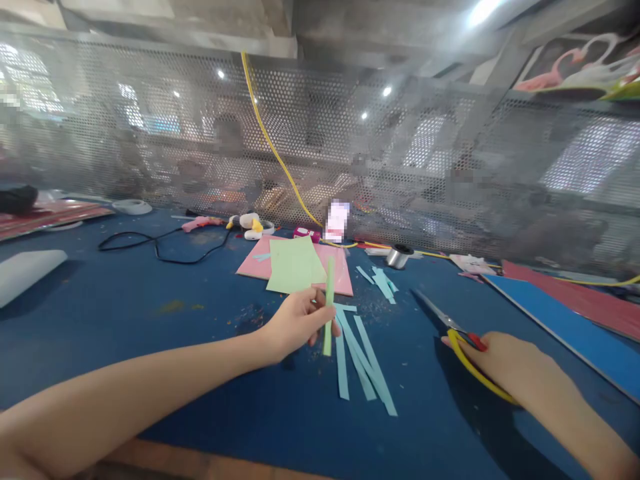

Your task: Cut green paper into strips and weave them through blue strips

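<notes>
Obscured or cut off: pink paper sheet (253, 265), largely covered by a pale green paper sheet (291, 262); upright phone (337, 221), display blurred; white object (27, 270), cropped at the left edge, kind not determinable; scene behind the grey perforated metal partition (190, 127), indistinct. Scissor handles partly covered by the gripping hand; gap between blades, if any, cannot be told.

Left hand (303, 321): pinched narrow, thumb and fingers on a narrow pale green paper strip (330, 277), held near its middle, nearly upright, above the dark blue tabletop (210, 407).

Right hand (505, 363): closed round the yellow-and-red handles of metal-bladed scissors (444, 318); several fingers hidden.

Loose light blue paper strips (342, 373): fanned just beside the left hand, between both hands. Smaller light blue group (383, 285): farther back, near a silver wire spool (399, 256).

Pose: left forearm enters lower left, reaching inward; right forearm enters lower right, corner-cropped, blades pointing away and leftward.
</notes>
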The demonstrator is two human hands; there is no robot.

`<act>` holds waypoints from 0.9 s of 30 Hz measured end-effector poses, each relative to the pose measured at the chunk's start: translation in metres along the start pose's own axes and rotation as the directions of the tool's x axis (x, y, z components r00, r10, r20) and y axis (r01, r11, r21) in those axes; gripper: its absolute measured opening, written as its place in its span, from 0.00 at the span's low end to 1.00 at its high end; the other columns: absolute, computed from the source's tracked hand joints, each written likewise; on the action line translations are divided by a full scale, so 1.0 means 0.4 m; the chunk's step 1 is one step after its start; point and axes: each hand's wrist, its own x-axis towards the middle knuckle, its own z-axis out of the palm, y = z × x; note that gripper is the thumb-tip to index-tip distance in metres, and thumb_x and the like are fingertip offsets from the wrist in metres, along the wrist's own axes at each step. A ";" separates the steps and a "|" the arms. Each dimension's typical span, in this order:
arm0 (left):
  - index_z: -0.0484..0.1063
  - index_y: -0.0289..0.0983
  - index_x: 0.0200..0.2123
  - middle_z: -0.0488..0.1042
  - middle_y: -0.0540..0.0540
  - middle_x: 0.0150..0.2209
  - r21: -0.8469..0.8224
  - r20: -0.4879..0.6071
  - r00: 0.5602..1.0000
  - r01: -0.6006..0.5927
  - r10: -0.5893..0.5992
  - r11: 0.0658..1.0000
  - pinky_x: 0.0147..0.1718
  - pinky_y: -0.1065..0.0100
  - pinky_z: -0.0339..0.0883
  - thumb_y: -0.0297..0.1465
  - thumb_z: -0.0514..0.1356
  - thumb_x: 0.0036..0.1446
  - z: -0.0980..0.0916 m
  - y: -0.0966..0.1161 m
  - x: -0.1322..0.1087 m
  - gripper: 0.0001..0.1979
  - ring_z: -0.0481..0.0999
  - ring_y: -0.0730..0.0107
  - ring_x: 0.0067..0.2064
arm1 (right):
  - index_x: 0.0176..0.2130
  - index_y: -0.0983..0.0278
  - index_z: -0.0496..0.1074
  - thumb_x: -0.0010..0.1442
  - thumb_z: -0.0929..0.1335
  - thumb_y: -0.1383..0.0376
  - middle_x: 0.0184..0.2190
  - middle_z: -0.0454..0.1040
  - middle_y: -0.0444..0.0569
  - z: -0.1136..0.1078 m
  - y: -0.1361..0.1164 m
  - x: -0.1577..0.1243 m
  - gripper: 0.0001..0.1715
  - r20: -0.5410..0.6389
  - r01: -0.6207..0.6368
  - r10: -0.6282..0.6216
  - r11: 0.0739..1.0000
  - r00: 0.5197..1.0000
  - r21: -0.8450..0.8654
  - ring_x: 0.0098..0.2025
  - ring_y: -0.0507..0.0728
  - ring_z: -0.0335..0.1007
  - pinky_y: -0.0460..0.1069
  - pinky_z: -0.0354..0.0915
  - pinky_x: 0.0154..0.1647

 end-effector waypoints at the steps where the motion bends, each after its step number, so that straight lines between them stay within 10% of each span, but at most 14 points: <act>1: 0.64 0.38 0.28 0.79 0.46 0.25 0.053 0.001 1.000 -0.029 0.029 0.998 0.17 0.75 0.53 0.37 0.61 0.58 0.001 0.002 -0.003 0.12 0.63 0.79 0.16 | 0.19 0.60 0.68 0.61 0.62 0.42 0.22 0.74 0.64 -0.010 0.003 0.002 0.31 0.053 -0.026 0.027 1.000 0.998 -0.013 0.25 0.70 0.75 0.58 0.61 0.26; 5: 0.70 0.37 0.25 0.78 0.45 0.22 0.195 -0.016 0.998 -0.054 0.058 0.979 0.21 0.73 0.57 0.36 0.64 0.55 0.010 0.003 -0.018 0.11 0.71 0.72 0.22 | 0.27 0.62 0.74 0.62 0.64 0.52 0.30 0.77 0.63 -0.083 -0.080 -0.029 0.20 0.053 -0.020 0.027 0.992 0.998 -0.123 0.33 0.72 0.76 0.60 0.63 0.30; 8: 0.71 0.38 0.25 0.77 0.46 0.22 0.240 -0.013 0.996 -0.085 0.090 0.967 0.21 0.73 0.57 0.36 0.64 0.55 0.019 -0.003 -0.021 0.11 0.72 0.71 0.22 | 0.44 0.62 0.76 0.56 0.70 0.49 0.35 0.78 0.56 -0.117 -0.202 -0.078 0.22 -0.030 0.233 -0.234 0.932 0.972 0.279 0.37 0.66 0.76 0.56 0.67 0.35; 12: 0.69 0.38 0.26 0.78 0.46 0.23 0.303 0.051 0.995 -0.099 0.088 0.948 0.24 0.72 0.60 0.36 0.62 0.57 0.031 -0.013 -0.020 0.10 0.73 0.71 0.23 | 0.47 0.65 0.74 0.51 0.75 0.47 0.30 0.75 0.48 -0.085 -0.344 -0.134 0.32 0.182 0.011 -0.697 0.263 0.694 0.965 0.25 0.53 0.69 0.49 0.68 0.25; 15: 0.65 0.39 0.28 0.78 0.47 0.26 0.321 0.115 0.991 -0.096 0.062 0.942 0.28 0.71 0.63 0.33 0.59 0.59 0.038 -0.012 -0.020 0.08 0.76 0.68 0.28 | 0.36 0.65 0.75 0.56 0.73 0.51 0.19 0.65 0.39 -0.030 -0.389 -0.152 0.19 0.072 -0.096 -0.675 0.002 0.734 0.995 0.19 0.48 0.60 0.45 0.61 0.18; 22: 0.61 0.42 0.35 0.58 0.57 0.24 -0.098 0.397 0.841 0.437 -0.367 0.894 0.18 0.76 0.41 0.48 0.58 0.61 0.062 0.006 -0.017 0.16 0.50 0.82 0.17 | 0.31 0.66 0.75 0.58 0.73 0.53 0.21 0.67 0.41 0.028 -0.363 -0.140 0.18 0.125 -0.167 -0.631 -0.008 0.766 0.986 0.18 0.47 0.59 0.42 0.56 0.14; 27: 0.63 0.41 0.35 0.53 0.57 0.25 0.025 0.306 0.894 0.336 -0.327 0.942 0.19 0.73 0.38 0.54 0.56 0.60 0.075 -0.008 -0.022 0.21 0.45 0.78 0.21 | 0.28 0.68 0.74 0.58 0.73 0.52 0.22 0.70 0.44 0.025 -0.354 -0.147 0.21 0.110 -0.150 -0.637 -0.009 0.763 0.989 0.18 0.47 0.60 0.42 0.57 0.14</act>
